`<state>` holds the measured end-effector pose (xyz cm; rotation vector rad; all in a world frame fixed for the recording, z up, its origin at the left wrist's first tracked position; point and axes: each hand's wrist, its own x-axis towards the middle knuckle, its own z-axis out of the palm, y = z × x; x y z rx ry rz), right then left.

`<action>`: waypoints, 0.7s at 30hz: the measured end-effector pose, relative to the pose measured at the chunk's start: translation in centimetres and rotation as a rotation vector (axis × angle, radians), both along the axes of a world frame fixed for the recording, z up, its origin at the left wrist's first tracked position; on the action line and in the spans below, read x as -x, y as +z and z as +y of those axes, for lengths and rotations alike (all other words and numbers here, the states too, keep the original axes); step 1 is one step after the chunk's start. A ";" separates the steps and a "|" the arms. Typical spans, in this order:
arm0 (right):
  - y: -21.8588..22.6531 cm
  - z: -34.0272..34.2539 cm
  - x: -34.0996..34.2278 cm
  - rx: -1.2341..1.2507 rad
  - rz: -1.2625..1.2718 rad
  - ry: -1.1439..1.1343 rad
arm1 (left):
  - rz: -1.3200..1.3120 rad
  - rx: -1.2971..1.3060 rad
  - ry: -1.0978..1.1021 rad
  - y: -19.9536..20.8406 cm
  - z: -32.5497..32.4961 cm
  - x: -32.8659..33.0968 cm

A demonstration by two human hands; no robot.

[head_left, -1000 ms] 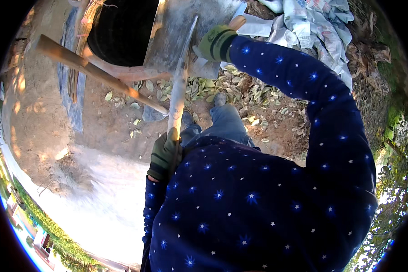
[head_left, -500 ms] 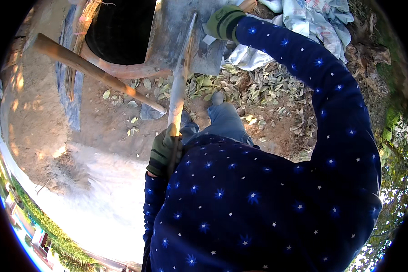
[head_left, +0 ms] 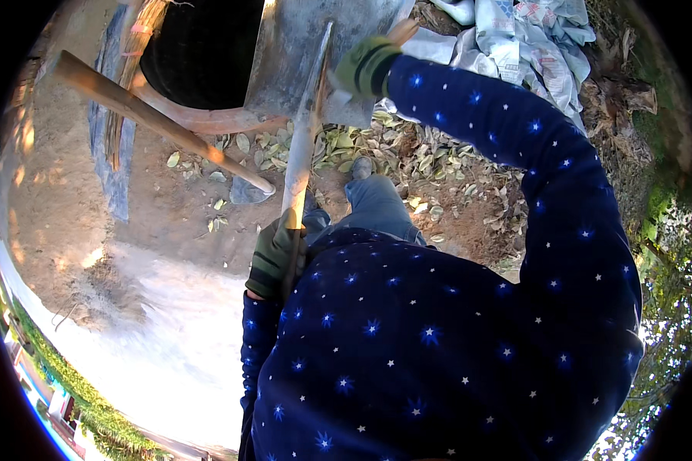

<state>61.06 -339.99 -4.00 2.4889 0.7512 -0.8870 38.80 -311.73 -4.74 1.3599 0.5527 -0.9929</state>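
Note:
A large shovel (head_left: 304, 146) extends away from my body, its broad grey metal blade (head_left: 284, 54) partly over a dark round opening. My left hand (head_left: 275, 257), in a green and black glove, is closed around its wooden handle near my waist. My right hand (head_left: 367, 65), gloved alike, reaches over the right part of the blade. It is wrapped round a small flat-bladed tool with a wooden handle (head_left: 403, 31). That handle's end sticks out past the glove on the far side; a pale flat edge shows on the near side, close to the shovel's surface.
Left of the shovel is a hoe-like tool with a wooden handle (head_left: 154, 119). A clay rim (head_left: 200, 115) rings the dark opening, beside a bundle of sticks (head_left: 123, 115). Dry leaves (head_left: 430, 157) cover soil near my feet. Crumpled pale sacks (head_left: 515, 54) lie far right.
My right hand has moved left and toward me across the shovel blade, with the small tool in it. My left hand keeps its grip on the handle.

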 end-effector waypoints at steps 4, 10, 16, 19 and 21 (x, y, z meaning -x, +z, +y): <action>-3.5 -2.6 -1.1 -0.118 -0.141 0.011 | 0.008 -0.076 -0.001 0.7 -0.9 -0.2; 0.6 -2.2 -0.7 -0.074 -0.131 0.092 | -0.009 -0.072 0.027 0.8 -1.0 -0.2; -3.5 -1.0 0.0 -0.051 0.176 0.022 | -0.010 -0.049 0.022 0.1 -1.0 0.1; -1.1 -3.7 -1.8 -0.042 0.105 -0.054 | -0.045 -0.059 -0.006 0.1 -1.2 0.0; -2.2 -1.9 -0.7 -0.059 0.007 -0.026 | -0.046 -0.070 -0.019 0.4 -1.4 -0.1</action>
